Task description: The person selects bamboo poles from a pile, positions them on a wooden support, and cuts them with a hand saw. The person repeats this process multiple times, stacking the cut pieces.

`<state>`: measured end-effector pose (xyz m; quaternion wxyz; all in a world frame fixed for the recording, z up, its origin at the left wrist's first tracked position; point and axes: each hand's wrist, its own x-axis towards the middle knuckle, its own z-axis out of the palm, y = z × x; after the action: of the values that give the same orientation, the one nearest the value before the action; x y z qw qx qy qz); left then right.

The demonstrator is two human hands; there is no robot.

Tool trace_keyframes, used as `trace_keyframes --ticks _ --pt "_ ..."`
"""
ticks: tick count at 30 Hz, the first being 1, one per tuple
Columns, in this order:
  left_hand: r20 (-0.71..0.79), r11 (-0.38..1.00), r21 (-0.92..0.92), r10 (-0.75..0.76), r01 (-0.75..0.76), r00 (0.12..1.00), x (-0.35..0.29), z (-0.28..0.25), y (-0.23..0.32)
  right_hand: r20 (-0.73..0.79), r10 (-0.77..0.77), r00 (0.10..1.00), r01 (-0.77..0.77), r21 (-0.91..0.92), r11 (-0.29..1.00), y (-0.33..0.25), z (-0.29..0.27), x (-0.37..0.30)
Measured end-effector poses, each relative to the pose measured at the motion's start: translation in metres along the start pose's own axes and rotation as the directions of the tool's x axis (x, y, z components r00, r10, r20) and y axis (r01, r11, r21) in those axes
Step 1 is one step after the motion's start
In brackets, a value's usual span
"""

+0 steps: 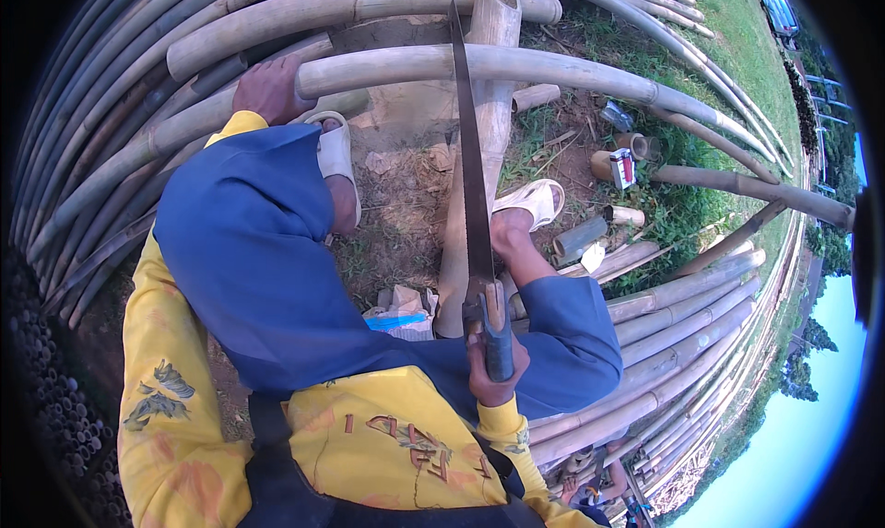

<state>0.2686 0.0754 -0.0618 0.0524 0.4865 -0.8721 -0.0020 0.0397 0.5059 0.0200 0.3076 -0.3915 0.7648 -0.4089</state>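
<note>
A long bamboo pole runs crosswise ahead of me, and my left hand is wrapped over it at the left. My right hand grips the handle of a handsaw, near my lap. The saw's long dark blade points away from me and crosses the pole, its tip reaching past it. Whether the teeth touch the bamboo I cannot tell. Beneath the pole, a thicker bamboo log lies lengthwise between my feet, partly hidden by the blade.
Bamboo poles are heaped at the left, with another stack at the right. Short bamboo pieces and a small red-and-white box lie beyond my right foot. Crumpled paper sits near my knees. Another person is at the lower right.
</note>
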Motion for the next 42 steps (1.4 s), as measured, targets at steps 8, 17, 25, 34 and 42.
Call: trace_keyframes --ticks 8,17,25,34,42 --pt "0.087 1.000 0.005 0.028 -0.029 0.996 0.017 -0.005 0.003 -0.080 -0.227 0.971 0.238 0.190 0.952 -0.027 0.049 0.185" --pt "0.050 1.000 0.008 0.006 -0.007 0.999 0.016 0.001 0.000 -0.113 -0.057 0.992 0.082 0.232 0.969 0.002 0.020 0.074" --pt "0.049 0.998 0.008 0.056 -0.057 0.997 0.012 0.002 -0.005 -0.132 -0.171 0.976 0.187 0.121 0.975 0.001 0.013 0.055" --pt "0.092 0.998 0.015 0.066 -0.067 0.994 0.025 0.001 0.009 -0.112 -0.204 0.972 0.223 0.187 0.957 -0.026 0.041 0.173" --pt "-0.049 0.996 -0.014 0.092 -0.093 0.995 0.007 0.014 -0.009 -0.056 -0.170 0.984 0.166 -0.062 0.984 -0.017 -0.003 0.008"
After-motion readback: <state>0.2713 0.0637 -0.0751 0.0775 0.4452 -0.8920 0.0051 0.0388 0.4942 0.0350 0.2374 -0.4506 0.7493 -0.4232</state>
